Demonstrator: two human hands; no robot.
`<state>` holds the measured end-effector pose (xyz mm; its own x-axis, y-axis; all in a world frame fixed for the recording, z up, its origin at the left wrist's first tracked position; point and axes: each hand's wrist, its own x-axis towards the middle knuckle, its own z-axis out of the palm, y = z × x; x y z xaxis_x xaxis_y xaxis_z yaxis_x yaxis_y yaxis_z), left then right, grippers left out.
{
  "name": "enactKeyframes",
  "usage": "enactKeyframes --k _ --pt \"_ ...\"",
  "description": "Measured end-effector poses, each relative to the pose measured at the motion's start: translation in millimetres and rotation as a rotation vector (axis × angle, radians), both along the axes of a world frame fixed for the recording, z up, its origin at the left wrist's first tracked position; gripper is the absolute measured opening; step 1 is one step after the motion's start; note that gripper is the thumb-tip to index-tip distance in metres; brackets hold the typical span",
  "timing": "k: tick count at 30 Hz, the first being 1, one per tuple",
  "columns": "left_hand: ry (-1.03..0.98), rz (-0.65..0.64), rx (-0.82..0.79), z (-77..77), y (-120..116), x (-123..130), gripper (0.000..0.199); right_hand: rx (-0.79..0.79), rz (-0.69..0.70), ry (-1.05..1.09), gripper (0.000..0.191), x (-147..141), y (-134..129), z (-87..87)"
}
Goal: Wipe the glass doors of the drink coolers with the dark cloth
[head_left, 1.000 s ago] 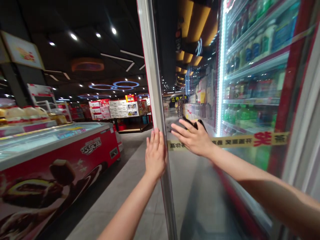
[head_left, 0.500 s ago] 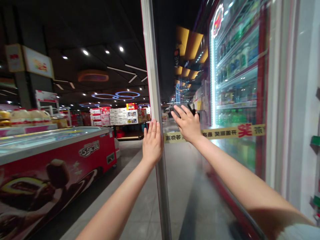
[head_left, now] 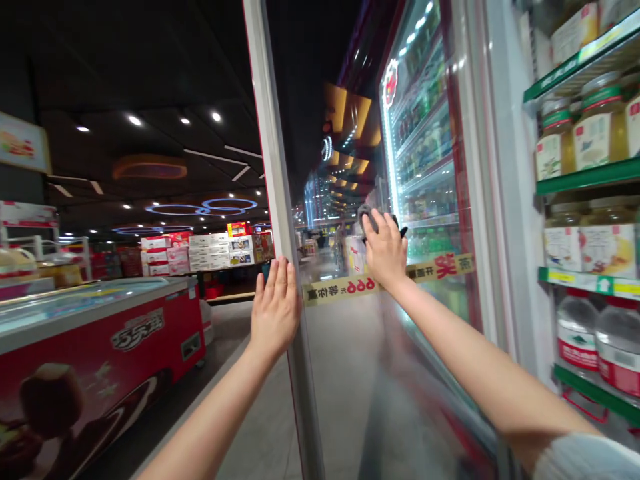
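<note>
My left hand (head_left: 276, 308) lies flat with straight fingers against the pale metal edge frame (head_left: 280, 200) of an open glass door. My right hand (head_left: 386, 253) presses a dark grey cloth (head_left: 366, 212) to the door's glass pane (head_left: 340, 353). Only bits of the cloth show past the fingers; the rest is hidden under the palm. A yellow strip with mirrored lettering (head_left: 327, 291) runs across the pane, just below my right hand. The door leans slightly in view.
On the left stands a red chest freezer (head_left: 170, 353). Stacked cartons (head_left: 213, 252) sit on a display behind it. To the right, green-edged shelves (head_left: 590, 175) hold bottled drinks (head_left: 593, 133) and water jugs (head_left: 575, 333). A lit drinks fridge (head_left: 420, 153) shows in the glass.
The view has turned right, bringing the bottle shelves in. Both hands stay at the door. My right hand has shifted closer to the yellow strip's middle, and more of the cloth shows.
</note>
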<state>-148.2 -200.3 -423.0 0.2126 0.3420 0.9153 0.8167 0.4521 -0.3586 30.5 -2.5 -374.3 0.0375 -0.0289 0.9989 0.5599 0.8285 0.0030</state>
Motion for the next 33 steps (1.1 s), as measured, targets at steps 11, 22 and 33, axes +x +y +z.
enactKeyframes --k 11,22,33 --pt "0.008 -0.017 0.059 -3.4 -10.7 18.7 0.083 0.078 -0.046 -0.088 0.063 23.1 6.8 18.1" --pt "0.039 -0.068 0.087 12.6 12.4 46.9 0.084 -0.133 -0.104 -0.221 0.065 48.9 8.2 -3.6" --pt "0.362 -0.161 -0.281 48.6 82.2 103.4 0.054 -0.111 -0.021 -0.024 0.061 54.1 33.7 -28.1"
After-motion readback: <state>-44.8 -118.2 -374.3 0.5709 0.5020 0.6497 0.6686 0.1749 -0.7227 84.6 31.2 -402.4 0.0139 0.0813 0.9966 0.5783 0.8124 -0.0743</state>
